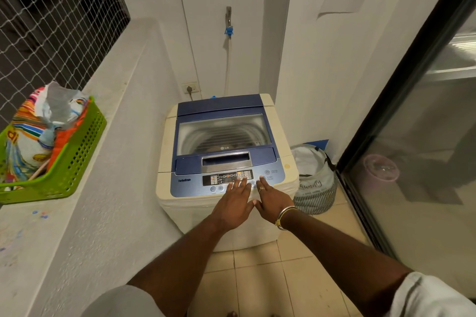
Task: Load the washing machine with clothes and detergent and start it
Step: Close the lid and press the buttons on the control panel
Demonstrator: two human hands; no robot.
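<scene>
The washing machine [180,203] is cream with a blue top. It stands on the tiled floor in a corner, by the white walls. Its see-through lid [222,134] is shut. The button panel [228,178] at the front shows small orange lights.

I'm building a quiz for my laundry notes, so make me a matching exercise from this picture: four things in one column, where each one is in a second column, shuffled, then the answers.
Things
1. green basket
2. laundry bag
3. left hand
4. plug

Places
A. on the floor, right of the washing machine
B. in the wall socket behind the machine
C. on the ledge at the left
D. fingers on the control panel

Pairs: 1-C, 2-A, 3-D, 4-B
</scene>
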